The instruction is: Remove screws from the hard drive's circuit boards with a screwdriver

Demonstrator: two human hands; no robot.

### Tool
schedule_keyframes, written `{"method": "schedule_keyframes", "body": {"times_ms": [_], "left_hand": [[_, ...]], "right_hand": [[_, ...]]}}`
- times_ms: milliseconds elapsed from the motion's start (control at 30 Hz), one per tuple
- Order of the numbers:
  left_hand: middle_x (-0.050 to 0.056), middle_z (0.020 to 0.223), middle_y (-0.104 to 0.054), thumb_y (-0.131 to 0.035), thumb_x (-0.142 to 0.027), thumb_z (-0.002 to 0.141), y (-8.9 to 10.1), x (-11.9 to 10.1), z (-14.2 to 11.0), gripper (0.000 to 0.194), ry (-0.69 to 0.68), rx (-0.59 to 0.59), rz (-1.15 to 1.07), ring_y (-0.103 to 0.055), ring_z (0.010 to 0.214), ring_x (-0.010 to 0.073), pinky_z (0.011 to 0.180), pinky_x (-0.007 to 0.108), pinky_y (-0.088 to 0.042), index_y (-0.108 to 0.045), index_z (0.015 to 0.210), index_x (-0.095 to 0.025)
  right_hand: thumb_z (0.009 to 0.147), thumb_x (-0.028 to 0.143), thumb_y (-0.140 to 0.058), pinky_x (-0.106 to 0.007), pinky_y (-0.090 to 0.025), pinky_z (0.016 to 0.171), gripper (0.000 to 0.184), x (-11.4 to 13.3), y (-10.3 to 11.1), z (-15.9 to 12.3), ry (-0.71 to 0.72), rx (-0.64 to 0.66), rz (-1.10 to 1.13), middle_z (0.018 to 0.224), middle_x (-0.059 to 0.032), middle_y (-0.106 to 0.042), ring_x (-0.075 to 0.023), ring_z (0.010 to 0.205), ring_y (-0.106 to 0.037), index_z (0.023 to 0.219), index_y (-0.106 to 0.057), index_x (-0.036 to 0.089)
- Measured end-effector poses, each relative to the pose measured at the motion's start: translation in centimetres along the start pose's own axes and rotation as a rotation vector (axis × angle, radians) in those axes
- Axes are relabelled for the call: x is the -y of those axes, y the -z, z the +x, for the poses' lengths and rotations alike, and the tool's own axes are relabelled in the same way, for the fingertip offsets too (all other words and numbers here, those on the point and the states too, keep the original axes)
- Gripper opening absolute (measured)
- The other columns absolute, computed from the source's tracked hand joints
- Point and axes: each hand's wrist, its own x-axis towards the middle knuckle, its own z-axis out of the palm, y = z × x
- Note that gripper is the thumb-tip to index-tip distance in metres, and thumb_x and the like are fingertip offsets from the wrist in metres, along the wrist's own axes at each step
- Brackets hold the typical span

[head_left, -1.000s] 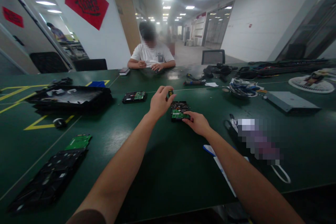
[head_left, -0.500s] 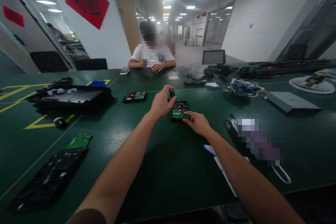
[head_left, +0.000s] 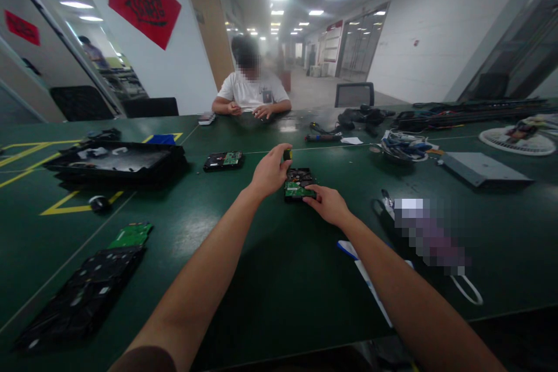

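A hard drive (head_left: pixel 297 187) with a green circuit board lies flat on the dark green table in front of me. My right hand (head_left: pixel 325 202) grips its right side, thumb and fingers at the near right corner. Over the drive's far left part, my left hand (head_left: pixel 271 173) is closed around a small screwdriver (head_left: pixel 288 154), whose black and yellow handle end shows between thumb and forefinger. Its shaft and tip are hidden. Another hard drive (head_left: pixel 223 161) rests to the left of my left hand.
At left are a black tray (head_left: pixel 117 160) and black drive brackets (head_left: pixel 82 296) with a green board (head_left: pixel 132 235). A cable bundle (head_left: pixel 404 145), a grey metal box (head_left: pixel 486 168) and a blurred-out item (head_left: pixel 429 232) lie at right. A person (head_left: pixel 253 90) sits opposite.
My left hand has turned slightly around the screwdriver, and its handle has rotated. The right hand and the hard drive stay in place.
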Motion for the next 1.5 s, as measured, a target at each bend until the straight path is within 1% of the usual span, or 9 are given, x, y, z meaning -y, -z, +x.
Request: {"method": "schedule_keyframes", "body": {"times_ms": [300, 433, 567, 767, 833, 1000, 1100, 1300, 1500], "left_hand": [[0.009, 0.134, -0.058, -0.058, -0.023, 0.093, 0.8, -0.8, 0.1, 0.047, -0.011, 0.071, 0.238, -0.067, 0.099, 0.0244, 0.092, 0.039, -0.051, -0.051, 0.138, -0.027], [0.011, 0.119, -0.066, -0.070, -0.034, 0.086, 0.9, -0.8, 0.2, 0.055, 0.042, 0.085, 0.251, -0.069, 0.092, 0.0263, 0.084, 0.039, -0.051, -0.050, 0.136, -0.023], [0.009, 0.104, -0.070, -0.070, -0.031, 0.086, 0.8, -0.6, 0.2, 0.048, 0.079, 0.070, 0.201, -0.070, 0.084, 0.0244, 0.082, 0.038, -0.051, -0.049, 0.128, -0.023], [0.010, 0.112, -0.070, -0.064, -0.021, 0.089, 0.8, -0.7, 0.1, 0.050, 0.069, 0.126, 0.141, -0.070, 0.083, 0.0227, 0.082, 0.038, -0.052, -0.043, 0.135, -0.024], [0.011, 0.114, -0.068, -0.062, -0.022, 0.090, 0.8, -0.7, 0.1, 0.048, 0.065, 0.128, 0.178, -0.069, 0.088, 0.0244, 0.084, 0.040, -0.053, -0.044, 0.134, -0.023], [0.011, 0.135, -0.056, -0.062, -0.022, 0.089, 1.2, -0.8, 0.3, 0.045, 0.069, 0.073, 0.266, -0.065, 0.110, 0.0271, 0.094, 0.042, -0.051, -0.051, 0.133, -0.027], [0.009, 0.135, -0.055, -0.062, -0.020, 0.089, 1.4, -0.9, 0.3, 0.046, 0.071, 0.066, 0.299, -0.063, 0.114, 0.0274, 0.096, 0.041, -0.050, -0.053, 0.133, -0.028], [0.010, 0.130, -0.063, -0.062, -0.020, 0.090, 1.5, -0.6, 0.4, 0.047, 0.060, 0.083, 0.290, -0.066, 0.108, 0.0271, 0.094, 0.040, -0.050, -0.050, 0.134, -0.026], [0.011, 0.101, -0.071, -0.069, -0.033, 0.087, 1.1, -0.5, 0.3, 0.052, 0.108, 0.061, 0.234, -0.070, 0.087, 0.0266, 0.081, 0.038, -0.051, -0.046, 0.133, -0.020]], "right_hand": [[0.094, 0.050, -0.060, -0.026, -0.039, 0.063, 0.043, -0.1, -0.1, 0.0, 0.024, -0.012, 0.007, 0.088, -0.0035, -0.068, -0.0160, 0.074, -0.059, 0.130, -0.064, 0.027], [0.094, 0.050, -0.061, -0.026, -0.039, 0.063, 0.043, -0.1, -0.1, 0.0, 0.020, -0.008, -0.005, 0.087, -0.0032, -0.068, -0.0159, 0.074, -0.059, 0.130, -0.064, 0.027], [0.094, 0.050, -0.060, -0.025, -0.037, 0.062, 0.042, 0.1, 0.0, 0.0, 0.017, -0.006, -0.012, 0.087, -0.0030, -0.068, -0.0159, 0.073, -0.059, 0.130, -0.063, 0.027], [0.094, 0.050, -0.060, -0.026, -0.038, 0.063, 0.043, 0.0, 0.0, 0.0, 0.014, 0.001, -0.010, 0.087, -0.0034, -0.068, -0.0164, 0.074, -0.059, 0.130, -0.064, 0.028], [0.094, 0.051, -0.060, -0.026, -0.038, 0.063, 0.043, 0.0, -0.1, 0.0, 0.020, -0.005, -0.014, 0.087, -0.0033, -0.068, -0.0164, 0.074, -0.059, 0.129, -0.064, 0.028], [0.094, 0.051, -0.060, -0.026, -0.038, 0.062, 0.042, 0.0, 0.0, 0.0, 0.023, -0.004, -0.015, 0.087, -0.0031, -0.068, -0.0164, 0.073, -0.059, 0.130, -0.064, 0.028], [0.094, 0.050, -0.060, -0.026, -0.038, 0.062, 0.042, 0.0, 0.0, 0.0, 0.012, 0.002, -0.013, 0.086, -0.0031, -0.068, -0.0165, 0.074, -0.059, 0.130, -0.064, 0.028], [0.094, 0.051, -0.059, -0.026, -0.038, 0.062, 0.043, 0.1, 0.0, 0.0, 0.012, 0.007, -0.015, 0.086, -0.0034, -0.067, -0.0166, 0.074, -0.059, 0.131, -0.063, 0.027], [0.094, 0.050, -0.060, -0.026, -0.038, 0.062, 0.043, 0.4, 0.3, -0.1, -0.006, 0.022, -0.010, 0.088, -0.0038, -0.068, -0.0167, 0.075, -0.059, 0.131, -0.063, 0.027]]}}
